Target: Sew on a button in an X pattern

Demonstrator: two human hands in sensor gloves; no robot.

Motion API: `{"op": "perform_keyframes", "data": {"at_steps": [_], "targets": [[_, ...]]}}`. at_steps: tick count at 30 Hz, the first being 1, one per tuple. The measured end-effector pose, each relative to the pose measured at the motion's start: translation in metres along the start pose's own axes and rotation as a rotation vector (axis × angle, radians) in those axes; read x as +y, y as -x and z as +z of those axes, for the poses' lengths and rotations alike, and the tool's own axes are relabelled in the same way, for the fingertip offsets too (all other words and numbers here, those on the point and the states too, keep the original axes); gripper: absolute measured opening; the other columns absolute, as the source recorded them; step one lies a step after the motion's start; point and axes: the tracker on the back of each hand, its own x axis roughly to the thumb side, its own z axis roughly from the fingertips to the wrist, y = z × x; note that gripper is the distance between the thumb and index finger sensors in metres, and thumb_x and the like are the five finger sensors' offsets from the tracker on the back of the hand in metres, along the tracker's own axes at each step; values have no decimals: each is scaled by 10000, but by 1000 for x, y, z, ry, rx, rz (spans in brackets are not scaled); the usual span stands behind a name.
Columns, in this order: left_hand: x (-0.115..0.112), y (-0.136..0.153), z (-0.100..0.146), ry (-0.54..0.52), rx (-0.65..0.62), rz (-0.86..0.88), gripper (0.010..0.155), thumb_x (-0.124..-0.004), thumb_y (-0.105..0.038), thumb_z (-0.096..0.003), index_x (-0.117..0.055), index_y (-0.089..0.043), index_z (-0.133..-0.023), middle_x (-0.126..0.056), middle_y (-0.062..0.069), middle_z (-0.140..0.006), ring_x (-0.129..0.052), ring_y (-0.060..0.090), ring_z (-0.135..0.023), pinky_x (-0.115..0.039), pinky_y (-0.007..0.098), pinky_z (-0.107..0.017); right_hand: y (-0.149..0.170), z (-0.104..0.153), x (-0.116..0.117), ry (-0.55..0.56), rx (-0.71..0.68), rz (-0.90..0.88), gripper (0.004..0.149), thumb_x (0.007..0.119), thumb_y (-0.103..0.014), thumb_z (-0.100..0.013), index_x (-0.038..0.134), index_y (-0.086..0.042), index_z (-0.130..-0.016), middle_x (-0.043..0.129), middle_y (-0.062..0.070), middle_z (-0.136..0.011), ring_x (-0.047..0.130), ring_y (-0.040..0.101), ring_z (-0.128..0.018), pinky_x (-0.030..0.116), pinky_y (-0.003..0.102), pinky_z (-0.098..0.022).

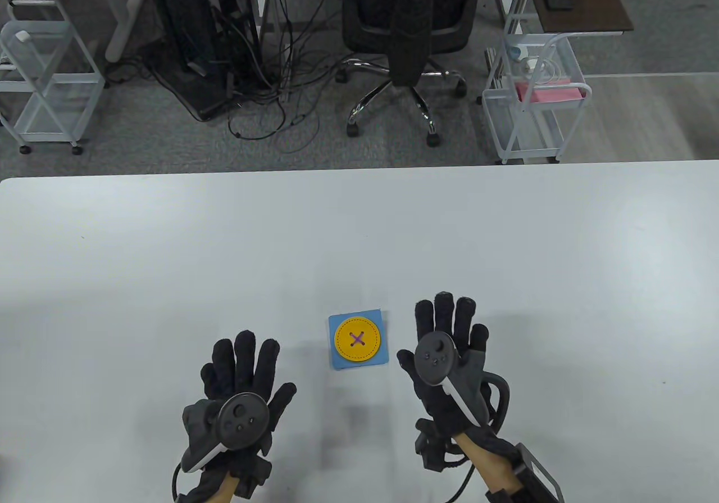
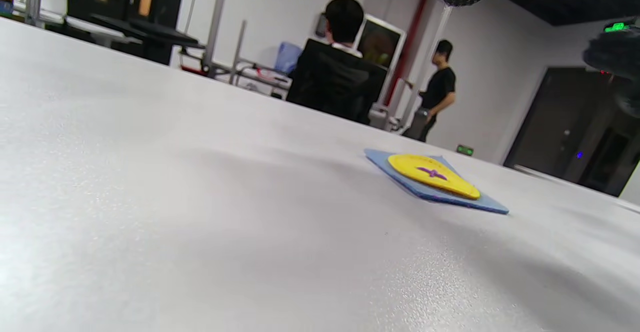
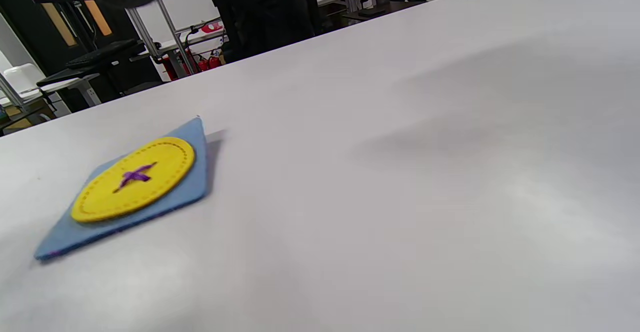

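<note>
Both hands lie flat, palms down — fingers straight and spread. The left hand [image 1: 239, 382] sits nearer the bottom edge than the right hand [image 1: 446, 357].

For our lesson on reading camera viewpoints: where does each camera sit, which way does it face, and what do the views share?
Table view: above, looking down at the white table; left hand and right hand both lie open.
Left wrist view: low over the table, facing right toward the yellow button; glove only at the edges.
Right wrist view: low, facing left; glove at the top corner.
All three share the button on the blue felt square.
</note>
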Motion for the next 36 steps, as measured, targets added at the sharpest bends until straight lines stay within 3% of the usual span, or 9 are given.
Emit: {"op": "perform_keyframes", "data": {"at_steps": [4,7,36], "targets": [[-1,0,0,4,2,-15,703,-540,-479,-622,-238,-112,-1141,-71,335,-1122,-45,651,-935,-179,813,-579,20,1,18,-101,-20,-87,810,560,-605,-462,-72,-536,-963,-281,-274,-1021,-368,49,-973,-123,416,-823],[-2,-1,-1,26,-6,-16,716,-528,-501,-619,-234,-114,-1145,-62,337,-1124,-36,655,-935,-168,817,-576,28,-2,26,-170,30,-53,811,548,-622,-439,-80,-550,-946,-292,-296,-1001,-383,30,-954,-140,404,-816],[-5,-9,-3,58,-37,-54,725,-527,-508,-618,-228,-110,-1145,-44,340,-1117,-25,658,-927,-157,817,-571,22,3,36,-181,2,15,829,537,-645,-421,-130,-552,-904,-315,-292,-981,-396,29,-938,-158,404,-803]]}}
